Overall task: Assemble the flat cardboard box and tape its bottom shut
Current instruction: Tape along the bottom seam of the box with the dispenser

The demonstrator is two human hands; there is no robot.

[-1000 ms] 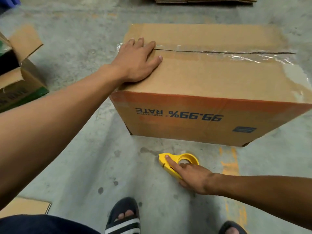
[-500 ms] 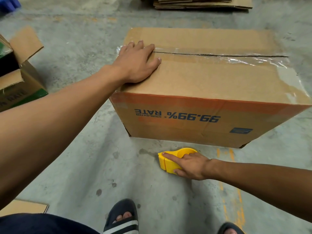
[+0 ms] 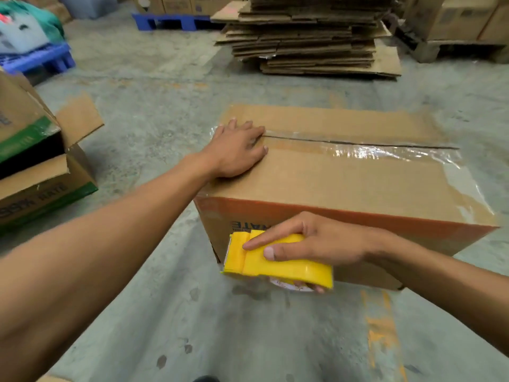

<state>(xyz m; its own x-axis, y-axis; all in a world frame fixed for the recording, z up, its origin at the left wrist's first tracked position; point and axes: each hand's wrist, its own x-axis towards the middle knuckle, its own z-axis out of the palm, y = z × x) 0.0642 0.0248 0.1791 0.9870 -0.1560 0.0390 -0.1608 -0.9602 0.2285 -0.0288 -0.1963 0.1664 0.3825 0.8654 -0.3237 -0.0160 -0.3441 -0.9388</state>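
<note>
Cardboard box (image 3: pixel 344 186) sits bottom-up on the floor, seam partly taped. It is pinned by the flat, spread left hand (image 3: pixel 238 151); a yellow dispenser (image 3: pixel 275 260) is gripped in the right hand (image 3: pixel 316 239). Next, likely, tape must be laid along the seam.

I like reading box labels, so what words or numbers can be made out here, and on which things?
"ATE", upside down, partly hidden by the right hand: front of the taped box.
"RATE", upside down, after blurred letters: open box at left.
Print on the far cartons: too small to read.
Yellow tape dispenser: no text visible.
</note>
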